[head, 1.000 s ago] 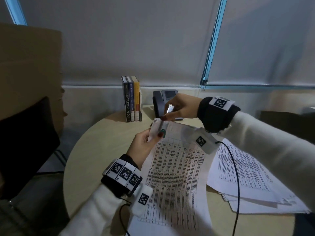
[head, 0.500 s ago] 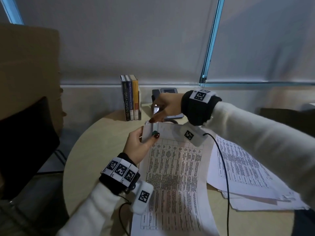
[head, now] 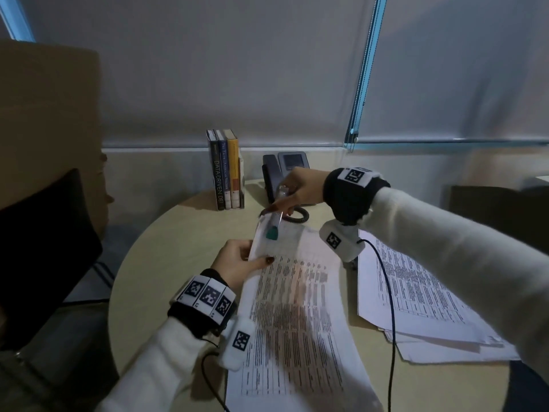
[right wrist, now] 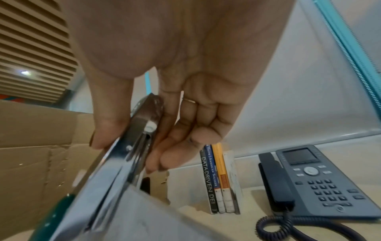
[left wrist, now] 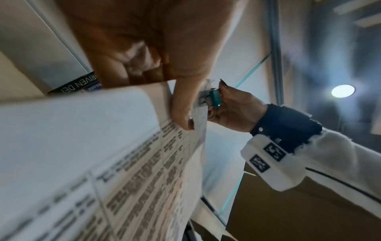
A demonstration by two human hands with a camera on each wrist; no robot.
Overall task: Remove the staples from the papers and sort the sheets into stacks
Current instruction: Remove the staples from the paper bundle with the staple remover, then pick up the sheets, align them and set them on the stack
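In the middle of the head view the left hand point(head: 237, 263) is pinching the upper left corner of the stapled papers point(head: 297, 316), thumb on the printed face and fingers behind, lifting that corner off the round worktop point(head: 154, 263) while the rest of the sheets are trailing down toward the lower edge of the frame. The right hand point(head: 300, 188), just above it, is gripping a metal staple remover point(head: 274, 223) between thumb and fingers, with its teal tip lying against the raised corner. The left wrist view is showing the remover's tip at the paper's edge beside the left thumb, though the staple itself is too small to make out. This looks like the prying step on 1 set: the tool appears to be working under the staple. The next move is likely calling for a steady pull along the corner while the left hand is keeping the paper taut, so the sheets are not tearing. At the right of the frame a stack point(head: 421, 307) of loose sheets is lying on the worktop, probably where freed pages are going.
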